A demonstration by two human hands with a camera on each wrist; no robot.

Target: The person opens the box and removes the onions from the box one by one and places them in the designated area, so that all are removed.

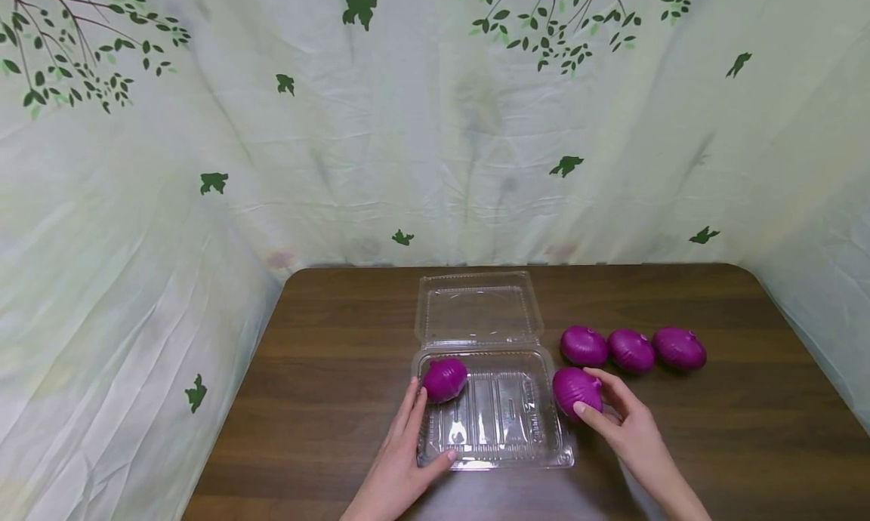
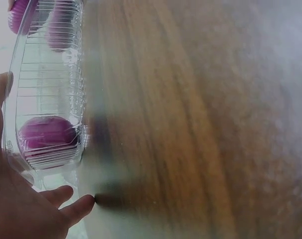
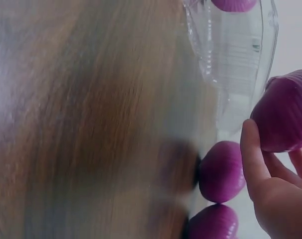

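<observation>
My right hand (image 1: 632,426) grips a purple onion (image 1: 575,390) between thumb and fingers, at the right rim of a clear plastic clamshell container (image 1: 499,419). In the right wrist view the held onion (image 3: 285,112) is raised above the table. A second onion (image 1: 445,379) lies inside the container, in its back left corner. My left hand (image 1: 402,460) rests against the container's left side, its thumb over the front rim and its fingers stretched along the wall. The container's lid (image 1: 478,309) is folded back, away from me.
Three more purple onions, among them the middle one (image 1: 630,350), stand in a row on the wooden table (image 1: 340,340), right of the lid. Behind the table's far edge hangs a pale cloth (image 1: 435,143) printed with leaves.
</observation>
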